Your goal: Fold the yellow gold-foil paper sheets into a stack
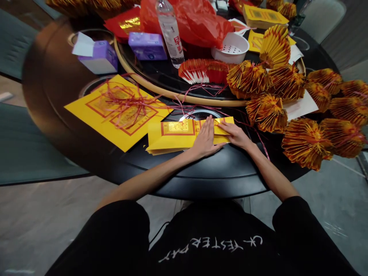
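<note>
A folded stack of yellow joss paper point(172, 136) with a red-framed gold square lies on the black round table point(218, 172) in front of me. My left hand point(205, 138) lies flat on its right part, fingers stretched and together. My right hand point(234, 134) rests on the stack's right end, fingers bent and pressing the paper's edge. Both forearms reach in from below.
Flat yellow sheets with loose red string point(120, 109) lie to the left. Several folded gold-and-red paper fans point(306, 143) crowd the right side. On the turntable stand a water bottle point(171, 32), purple tissue packs point(147, 46), a red plastic bag point(198, 19) and a white strainer bowl point(231, 48).
</note>
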The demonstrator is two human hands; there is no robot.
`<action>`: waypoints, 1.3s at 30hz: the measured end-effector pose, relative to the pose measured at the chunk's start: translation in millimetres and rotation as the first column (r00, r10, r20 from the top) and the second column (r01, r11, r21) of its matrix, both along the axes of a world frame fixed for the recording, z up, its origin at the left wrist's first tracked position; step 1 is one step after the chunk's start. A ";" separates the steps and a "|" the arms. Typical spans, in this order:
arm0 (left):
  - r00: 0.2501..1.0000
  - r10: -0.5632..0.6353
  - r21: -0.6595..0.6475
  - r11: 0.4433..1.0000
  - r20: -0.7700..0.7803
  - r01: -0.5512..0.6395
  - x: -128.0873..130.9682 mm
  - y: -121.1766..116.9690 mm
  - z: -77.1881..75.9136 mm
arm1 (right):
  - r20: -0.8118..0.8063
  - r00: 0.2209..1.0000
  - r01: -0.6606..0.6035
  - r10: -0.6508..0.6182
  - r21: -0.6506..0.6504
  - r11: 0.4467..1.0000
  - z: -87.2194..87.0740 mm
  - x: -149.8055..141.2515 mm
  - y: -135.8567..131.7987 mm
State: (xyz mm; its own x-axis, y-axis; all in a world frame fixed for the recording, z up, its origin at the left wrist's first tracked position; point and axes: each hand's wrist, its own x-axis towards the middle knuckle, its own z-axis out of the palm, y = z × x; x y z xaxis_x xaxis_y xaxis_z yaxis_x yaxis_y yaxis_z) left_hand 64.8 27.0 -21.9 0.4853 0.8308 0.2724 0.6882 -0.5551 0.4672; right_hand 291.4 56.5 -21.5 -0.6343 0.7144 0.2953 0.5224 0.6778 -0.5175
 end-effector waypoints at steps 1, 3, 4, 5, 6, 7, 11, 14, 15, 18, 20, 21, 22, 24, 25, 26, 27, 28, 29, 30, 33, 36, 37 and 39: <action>0.999 0.004 -0.001 1.000 0.033 -0.004 -1.8 -0.1 0.6 | 0.015 0.999 -0.045 0.045 -0.010 0.999 0.4 -0.9 -1.4; 0.996 0.016 -0.006 1.000 0.089 -0.016 -5.6 -0.1 1.6 | 0.041 0.991 -0.126 0.127 -0.025 0.992 1.6 -3.3 -4.6; 0.994 0.023 -0.006 1.000 0.111 -0.022 -7.3 -0.1 2.1 | 0.054 0.985 -0.160 0.161 -0.028 0.987 2.4 -4.4 -6.3; 0.991 0.030 -0.004 1.000 0.130 -0.030 -8.8 -0.1 2.5 | 0.067 0.980 -0.188 0.190 -0.028 0.982 3.3 -5.4 -7.9; 0.989 0.038 0.000 0.999 0.145 -0.038 -10.0 -0.2 2.8 | 0.077 0.974 -0.212 0.214 -0.025 0.977 4.2 -6.0 -9.3; 0.986 0.047 0.006 0.999 0.158 -0.049 -10.8 -0.4 3.2 | 0.084 0.970 -0.228 0.229 -0.021 0.973 5.0 -6.2 -10.4; 0.981 0.095 0.054 0.993 0.171 -0.106 -10.6 -3.6 5.8 | 0.095 0.964 -0.250 0.250 -0.013 0.968 5.7 -3.7 -11.3; 0.984 0.138 0.089 0.985 0.114 -0.148 -7.7 -8.2 10.1 | 0.109 0.963 -0.248 0.247 -0.005 0.969 2.9 -2.6 -10.3; 0.986 0.147 0.093 0.984 0.074 -0.154 -6.5 -9.9 11.8 | 0.116 0.964 -0.241 0.240 -0.001 0.970 1.6 -3.1 -10.0; 0.987 0.142 0.082 0.987 -0.071 -0.136 -2.5 -14.5 15.0 | 0.148 0.964 -0.225 0.222 0.003 0.974 -1.0 -6.7 -9.2; 0.983 0.117 0.044 0.993 -0.139 -0.112 -0.2 -16.4 14.1 | 0.176 0.955 -0.243 0.239 0.002 0.970 -1.3 -9.3 -8.6; 0.981 0.109 0.017 0.994 -0.158 -0.107 0.7 -16.8 12.7 | 0.191 0.949 -0.256 0.251 0.002 0.967 -1.1 -10.1 -8.2; 0.979 0.103 -0.011 0.994 -0.173 -0.106 1.2 -16.8 11.0 | 0.205 0.943 -0.267 0.260 0.002 0.964 -1.0 -10.5 -8.0; 0.976 0.104 -0.053 0.992 -0.193 -0.116 1.1 -15.5 7.6 | 0.231 0.936 -0.275 0.266 0.005 0.962 -1.3 -10.3 -7.4; 0.974 0.108 -0.065 0.990 -0.199 -0.123 0.4 -14.3 6.5 | 0.240 0.934 -0.275 0.265 0.008 0.961 -2.0 -9.9 -7.2; 0.973 0.110 -0.076 0.989 -0.205 -0.128 -0.8 -12.6 6.1 | 0.247 0.932 -0.275 0.264 0.012 0.961 -2.9 -9.3 -7.0; 0.972 0.108 -0.087 0.988 -0.210 -0.129 -2.4 -10.6 6.6 | 0.251 0.930 -0.280 0.267 0.016 0.960 -4.0 -8.7 -6.7; 0.971 0.099 -0.099 0.987 -0.219 -0.123 -4.5 -8.1 8.0 | 0.253 0.928 -0.288 0.273 0.021 0.957 -5.2 -8.2 -6.5; 0.969 0.085 -0.107 0.988 -0.232 -0.112 -6.9 -5.3 10.2 | 0.254 0.926 -0.295 0.279 0.025 0.955 -6.5 -7.9 -6.2; 0.965 0.069 -0.109 0.989 -0.251 -0.099 -9.4 -2.3 12.9 | 0.255 0.924 -0.301 0.284 0.028 0.953 -7.7 -7.7 -6.1; 0.945 0.037 -0.070 0.996 -0.325 -0.063 -15.6 5.7 21.6 | 0.258 0.922 -0.305 0.288 0.028 0.952 -9.7 -7.8 -6.0; 0.924 0.033 -0.069 0.996 -0.381 -0.064 -16.5 8.6 26.1 | 0.273 0.921 -0.292 0.277 0.011 0.956 -7.9 -7.9 -7.0; 0.920 0.031 -0.079 0.995 -0.391 -0.067 -15.7 8.3 26.4 | 0.281 0.921 -0.284 0.271 0.006 0.959 -6.3 -7.9 -7.6; 0.916 0.037 -0.089 0.993 -0.399 -0.079 -13.6 6.5 25.8 | 0.298 0.920 -0.269 0.256 0.005 0.963 -2.2 -7.9 -9.3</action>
